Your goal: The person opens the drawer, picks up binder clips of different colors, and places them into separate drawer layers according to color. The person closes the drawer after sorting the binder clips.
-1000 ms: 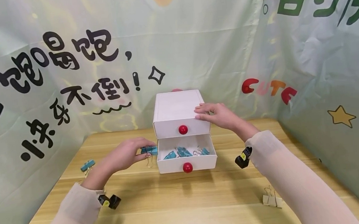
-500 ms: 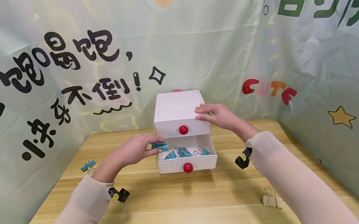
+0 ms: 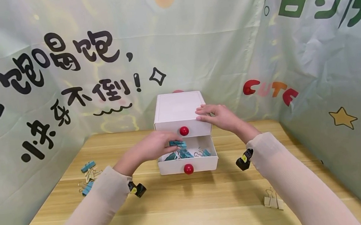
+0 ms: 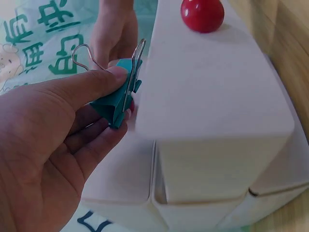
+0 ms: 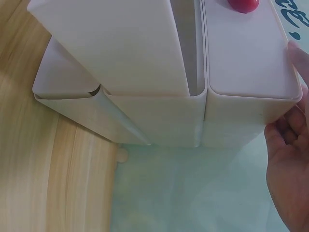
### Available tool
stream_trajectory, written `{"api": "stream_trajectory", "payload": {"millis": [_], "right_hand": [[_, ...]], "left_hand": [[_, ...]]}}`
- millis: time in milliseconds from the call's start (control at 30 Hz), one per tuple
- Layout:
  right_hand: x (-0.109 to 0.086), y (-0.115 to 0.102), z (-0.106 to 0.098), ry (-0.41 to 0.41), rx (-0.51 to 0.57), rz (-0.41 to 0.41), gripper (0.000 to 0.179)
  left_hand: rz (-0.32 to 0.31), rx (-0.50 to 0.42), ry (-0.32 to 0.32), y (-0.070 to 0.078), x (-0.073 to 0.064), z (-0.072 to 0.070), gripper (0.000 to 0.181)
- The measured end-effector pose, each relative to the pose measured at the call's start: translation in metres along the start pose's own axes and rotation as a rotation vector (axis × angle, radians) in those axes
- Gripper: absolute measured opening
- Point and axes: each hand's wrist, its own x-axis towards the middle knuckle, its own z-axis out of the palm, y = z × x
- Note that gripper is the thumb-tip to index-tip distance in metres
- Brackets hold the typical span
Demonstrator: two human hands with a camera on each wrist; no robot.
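My left hand pinches a teal binder clip between thumb and fingers, its wire handles standing out. The clip is over the pulled-out drawer of a white drawer box. Several teal binder clips lie in that drawer, partly hidden by the left hand. In the right wrist view the pulled-out drawer is the middle one, with shut drawers above and below it. My right hand rests on the box's top right edge, fingers extended over the top in the head view.
At the table's left lie a teal clip, a gold-coloured clip and another teal clip, beside my left sleeve. A cream binder clip stands at the right, near the right sleeve. Printed cloth hangs behind the box.
My left hand has carried the teal binder clip rightward, from beside the drawer to over its inside. The right hand stays on the box.
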Motion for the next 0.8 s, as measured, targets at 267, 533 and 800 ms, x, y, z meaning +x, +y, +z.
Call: {"api": "stream_trajectory", "payload": {"millis": [267, 533, 800], "right_hand": [[0.0, 0.0, 0.001, 0.004, -0.007, -0.008, 0.054], [-0.001, -0.001, 0.002, 0.006, 0.005, -0.01, 0.054], [-0.001, -0.001, 0.002, 0.01, 0.008, -0.012, 0.054]], "left_hand": [[0.052, 0.003, 0.023, 0.011, 0.022, 0.009, 0.029], [0.021, 0.06, 0.087, 0.018, 0.026, 0.018, 0.028], [-0.036, 0.142, 0.129, 0.025, 0.028, 0.032, 0.023]]}}
